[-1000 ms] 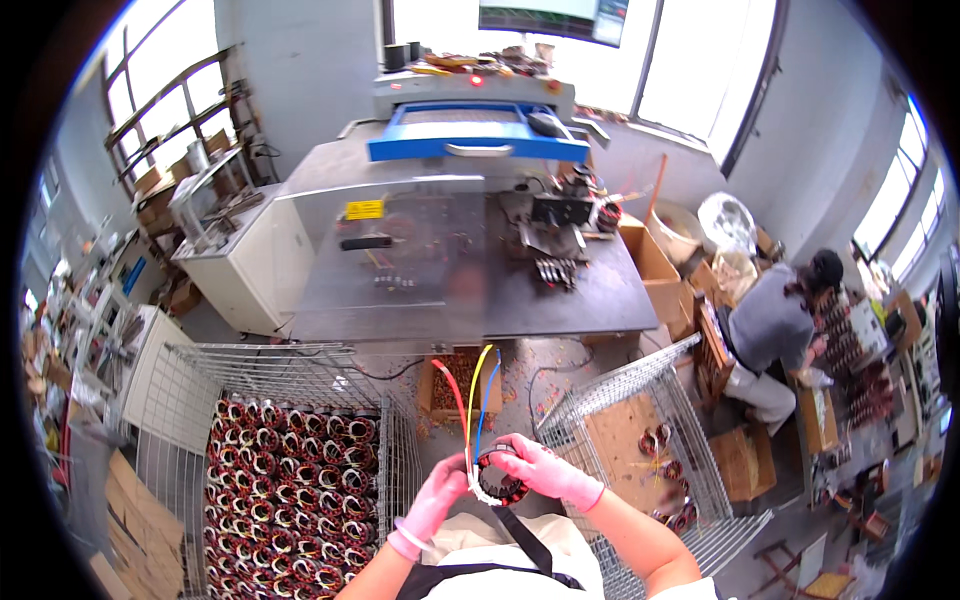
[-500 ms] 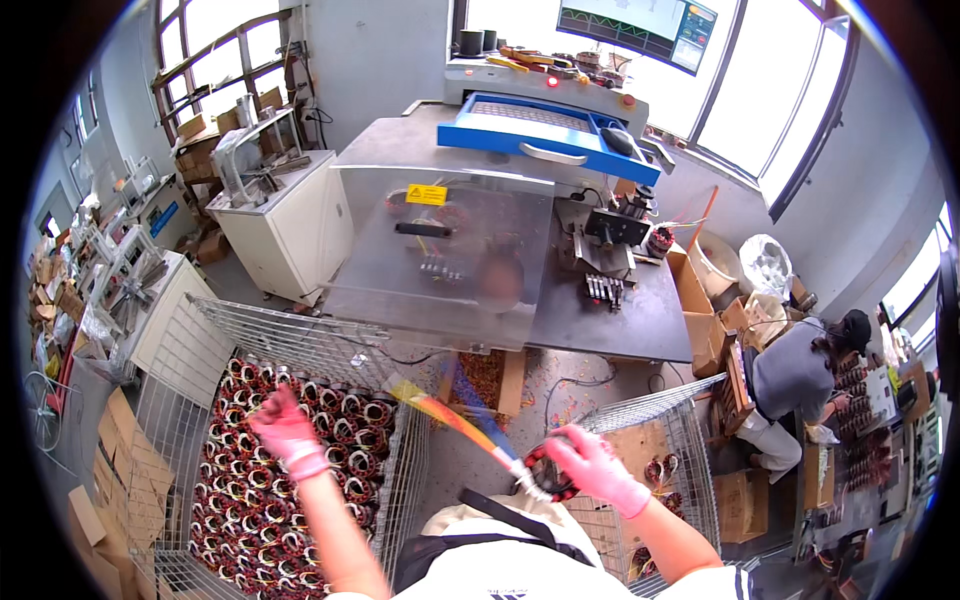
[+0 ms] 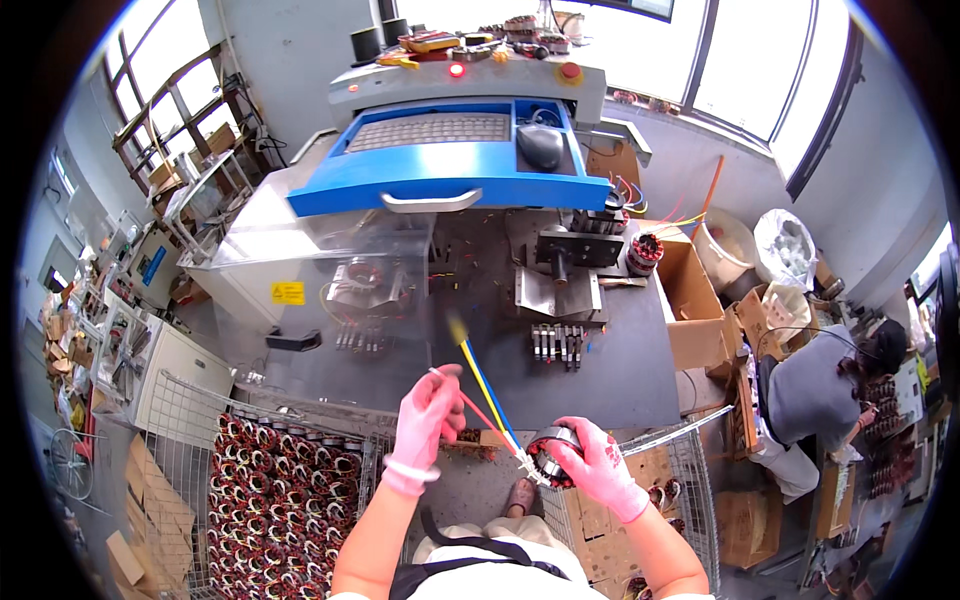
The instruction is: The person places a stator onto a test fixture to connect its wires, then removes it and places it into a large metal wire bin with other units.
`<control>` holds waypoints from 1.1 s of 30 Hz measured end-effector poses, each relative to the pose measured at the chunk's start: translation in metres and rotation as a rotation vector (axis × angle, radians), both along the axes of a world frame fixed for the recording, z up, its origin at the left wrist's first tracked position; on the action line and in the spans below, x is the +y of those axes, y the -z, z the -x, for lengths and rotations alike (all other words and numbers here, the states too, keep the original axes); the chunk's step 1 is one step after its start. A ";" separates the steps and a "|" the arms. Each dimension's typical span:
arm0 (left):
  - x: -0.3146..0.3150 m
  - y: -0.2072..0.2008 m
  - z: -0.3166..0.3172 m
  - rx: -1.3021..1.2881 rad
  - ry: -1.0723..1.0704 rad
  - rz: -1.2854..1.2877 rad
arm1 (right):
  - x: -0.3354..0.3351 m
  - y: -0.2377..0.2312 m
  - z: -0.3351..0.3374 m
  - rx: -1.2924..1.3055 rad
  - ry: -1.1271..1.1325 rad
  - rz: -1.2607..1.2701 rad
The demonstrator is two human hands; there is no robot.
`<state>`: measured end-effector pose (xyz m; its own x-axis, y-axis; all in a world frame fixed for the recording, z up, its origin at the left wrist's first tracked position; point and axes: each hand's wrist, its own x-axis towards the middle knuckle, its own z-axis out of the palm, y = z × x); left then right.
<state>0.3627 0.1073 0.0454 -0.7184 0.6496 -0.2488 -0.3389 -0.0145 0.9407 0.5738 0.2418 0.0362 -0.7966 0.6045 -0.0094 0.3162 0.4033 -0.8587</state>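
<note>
Left hand (image 3: 425, 425): back from over the mesh basket (image 3: 185, 420), fingertips now pinching the red lead (image 3: 483, 417).
Right hand (image 3: 603, 465): fingers closed around ring stator (image 3: 548, 446).
Stator position: before the person's lap, short of the workbench (image 3: 640, 375).
Yellow lead (image 3: 474, 366), blue lead (image 3: 489, 388): together, pointing benchward.
Change: both hands on one stator again; red looks singled out.

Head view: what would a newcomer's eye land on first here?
Probably the bright blue drawer, upper middle, with a silver handle and a grey keyboard. Next, lower left, the tight rows of red and black ring coils. Then, lower middle, the pink-gloved right hand gripping a dark ring coil with red, yellow and blue wires.
</note>
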 end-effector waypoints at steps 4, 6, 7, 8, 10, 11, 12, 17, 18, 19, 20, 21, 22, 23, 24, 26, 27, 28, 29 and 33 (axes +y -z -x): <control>0.046 0.011 -0.007 -0.058 -0.251 0.007 | 0.055 0.009 0.005 0.003 -0.052 -0.234; 0.041 0.022 -0.015 -0.027 -0.288 -0.001 | 0.091 0.024 0.018 0.055 -0.083 -0.443; 0.037 0.032 -0.021 -0.003 -0.277 -0.028 | 0.112 0.044 0.030 0.050 -0.032 -0.480; 0.034 0.041 -0.024 -0.022 -0.226 0.013 | 0.134 0.043 0.040 0.037 -0.201 -0.806; 0.044 0.061 -0.031 -0.090 -0.110 0.007 | 0.161 0.060 0.076 -0.029 -0.042 -0.670; 0.056 0.071 -0.031 -0.123 -0.068 -0.009 | 0.178 0.066 0.089 -0.016 -0.047 -0.704; 0.067 0.082 -0.028 -0.139 -0.027 -0.019 | 0.191 0.072 0.103 -0.047 -0.056 -0.718; 0.127 0.105 0.003 -0.109 -0.024 -0.093 | 0.245 0.082 0.167 -0.009 -0.083 -0.682; 0.137 0.109 0.010 -0.120 -0.022 -0.120 | 0.258 0.089 0.175 0.017 -0.094 -0.697; 0.145 0.115 0.016 -0.131 -0.028 -0.144 | 0.265 0.087 0.184 0.004 -0.078 -0.761; 0.152 0.122 0.020 -0.140 -0.021 -0.158 | 0.272 0.090 0.191 0.002 -0.080 -0.780; 0.157 0.126 0.023 -0.146 -0.024 -0.156 | 0.278 0.094 0.196 -0.001 -0.080 -0.800; 0.161 0.130 0.026 -0.151 -0.024 -0.150 | 0.280 0.094 0.199 -0.008 -0.099 -0.775; 0.165 0.133 0.028 -0.157 -0.023 -0.145 | 0.283 0.095 0.200 0.036 -0.078 -0.768; 0.169 0.135 0.030 -0.168 -0.027 -0.151 | 0.287 0.094 0.200 0.080 -0.056 -0.763; 0.173 0.135 0.031 -0.162 -0.033 -0.161 | 0.279 0.080 0.194 0.187 0.058 -0.713; 0.173 0.135 0.032 -0.157 -0.044 -0.163 | 0.269 0.079 0.190 0.156 0.096 -0.611; 0.174 0.134 0.033 -0.142 -0.049 -0.153 | 0.259 0.078 0.181 0.126 0.138 -0.516; 0.172 0.134 0.034 -0.123 -0.062 -0.133 | 0.244 0.079 0.176 0.102 0.174 -0.412; 0.178 0.129 0.028 0.189 0.075 0.064 | 0.197 0.110 0.172 -0.062 -0.060 0.795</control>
<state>0.3351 0.2851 -0.0841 -0.7066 0.6901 -0.1566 -0.1540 0.0660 0.9859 0.4022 0.4390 -0.0740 -0.8112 0.3546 -0.4650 0.3698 -0.3048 -0.8777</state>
